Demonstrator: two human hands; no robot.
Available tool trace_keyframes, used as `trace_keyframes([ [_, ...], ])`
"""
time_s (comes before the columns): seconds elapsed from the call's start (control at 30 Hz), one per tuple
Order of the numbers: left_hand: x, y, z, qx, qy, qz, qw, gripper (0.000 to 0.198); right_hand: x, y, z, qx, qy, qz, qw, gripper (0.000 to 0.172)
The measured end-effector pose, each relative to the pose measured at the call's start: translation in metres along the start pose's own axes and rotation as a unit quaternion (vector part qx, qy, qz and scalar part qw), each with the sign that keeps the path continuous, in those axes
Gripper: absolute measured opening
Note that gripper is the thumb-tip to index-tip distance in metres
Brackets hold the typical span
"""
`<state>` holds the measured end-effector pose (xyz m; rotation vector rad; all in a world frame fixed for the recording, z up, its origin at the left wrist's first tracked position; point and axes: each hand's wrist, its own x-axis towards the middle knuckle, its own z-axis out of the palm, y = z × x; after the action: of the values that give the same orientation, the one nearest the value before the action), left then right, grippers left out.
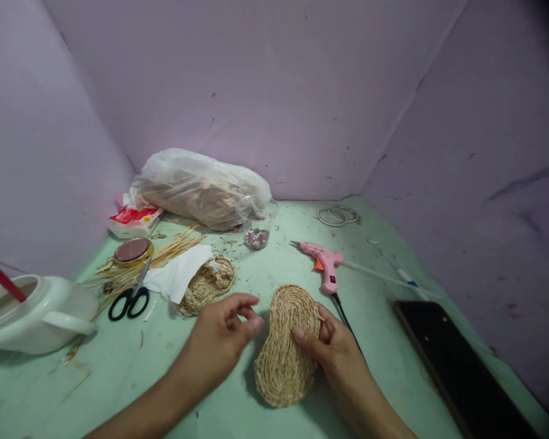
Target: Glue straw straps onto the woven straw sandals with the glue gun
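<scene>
A woven straw sole (286, 360), coiled from braided cord, is held tilted above the green table. My right hand (341, 353) grips its right edge, thumb on the top face and fingers behind. Just left of the sole, my left hand (226, 329) is apart from it, fingers loosely curled with a gap to the thumb and nothing visible in it. Behind that hand lies a woven straw slipper (208, 283) with white beads on it, partly covered by white paper (183, 268). A pink glue gun (322, 259) rests beyond the sole, its nozzle pointing left.
Black-handled scissors (130, 302), a round tin (132, 251), straw strands (174, 247) and a white watering can (41, 317) are at left. A filled plastic bag (201, 189) lies against the back wall. A dark phone-like slab (457, 372) and coiled cable (337, 215) are at right.
</scene>
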<state>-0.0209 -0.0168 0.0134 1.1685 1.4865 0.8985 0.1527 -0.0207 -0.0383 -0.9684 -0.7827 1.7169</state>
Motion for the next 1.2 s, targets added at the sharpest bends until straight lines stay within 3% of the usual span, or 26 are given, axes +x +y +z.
trace_keyframes([
  [0.17, 0.004, 0.027, -0.050, 0.102, 0.131, 0.065, 0.984, 0.022, -0.001, -0.006, 0.003, 0.006, 0.014, 0.029, 0.999, 0.041],
  [0.3, 0.005, 0.029, -0.060, 0.153, 0.155, 0.084, 0.972, 0.018, -0.002, -0.010, 0.006, 0.000, 0.022, 0.021, 1.000, 0.043],
  [0.6, 0.007, 0.010, -0.025, 0.188, 0.010, 0.070, 0.980, 0.015, -0.002, -0.006, 0.000, -0.017, 0.007, -0.002, 1.000, 0.043],
  [0.73, 0.006, -0.003, -0.003, 0.043, -0.055, -0.031, 0.997, 0.021, -0.004, -0.008, 0.003, -0.015, -0.011, -0.008, 1.000, 0.039],
  [0.83, 0.001, -0.011, 0.014, -0.091, -0.115, -0.109, 0.983, 0.026, -0.004, -0.004, 0.010, 0.007, -0.008, -0.004, 1.000, 0.040],
  [0.93, -0.001, -0.017, 0.021, -0.167, -0.134, -0.128, 0.968, 0.026, -0.004, -0.004, 0.012, -0.024, -0.015, 0.025, 0.999, 0.048],
  [1.0, -0.001, -0.020, 0.020, -0.193, -0.131, -0.130, 0.964, 0.023, -0.004, -0.013, 0.004, -0.115, -0.005, 0.040, 0.993, 0.055],
  [1.07, 0.001, -0.022, 0.017, -0.202, -0.122, -0.134, 0.962, 0.021, -0.002, -0.031, -0.012, -0.258, 0.068, 0.005, 0.964, 0.056],
  [1.1, 0.002, -0.022, 0.015, -0.202, -0.112, -0.133, 0.964, 0.021, 0.001, -0.043, -0.022, -0.334, 0.122, -0.041, 0.934, 0.053],
  [1.13, 0.003, -0.023, 0.013, -0.200, -0.102, -0.132, 0.966, 0.020, 0.004, -0.055, -0.033, -0.412, 0.186, -0.083, 0.888, 0.049],
  [1.17, 0.004, -0.023, 0.011, -0.198, -0.096, -0.129, 0.967, 0.020, 0.009, -0.067, -0.043, -0.490, 0.265, -0.102, 0.824, 0.048],
  [1.2, 0.005, -0.023, 0.010, -0.196, -0.092, -0.127, 0.968, 0.020, 0.015, -0.077, -0.052, -0.571, 0.297, -0.095, 0.759, 0.046],
])
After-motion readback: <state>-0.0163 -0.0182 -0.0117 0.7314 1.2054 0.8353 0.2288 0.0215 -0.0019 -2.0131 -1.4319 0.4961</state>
